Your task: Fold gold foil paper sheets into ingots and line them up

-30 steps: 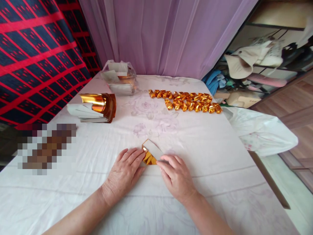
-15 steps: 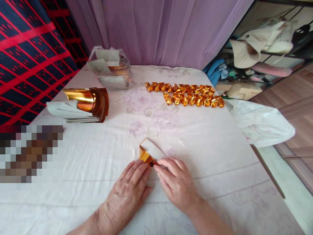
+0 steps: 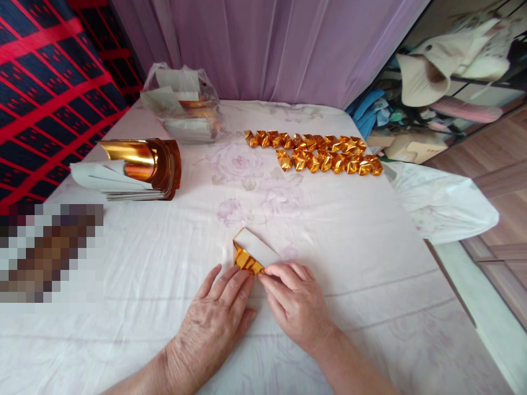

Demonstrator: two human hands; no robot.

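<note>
A partly folded sheet of gold foil paper (image 3: 247, 260) with a white back lies on the cloth in front of me. Its white side makes a slanted strip at the top, and the gold shows below. My left hand (image 3: 218, 310) lies flat with fingers spread, its middle fingertips pressing the paper's near edge. At the right corner, the bent fingers of my right hand (image 3: 294, 304) pinch the paper; part of it is hidden under them. Farther back, several folded gold foil pieces (image 3: 313, 160) sit in two rows.
A curled stack of gold foil sheets (image 3: 142, 164) stands at left, with a clear plastic bag (image 3: 185, 112) of more sheets behind it. The floral cloth (image 3: 349, 236) covers the table. A white plastic bag (image 3: 448, 206) hangs beyond its right edge, near a cluttered shelf.
My left fingers have spread a little more, the index side lifting outward. The near gold fold looks flatter and more creased. The right hand keeps its pinch; the view has shifted slightly.
</note>
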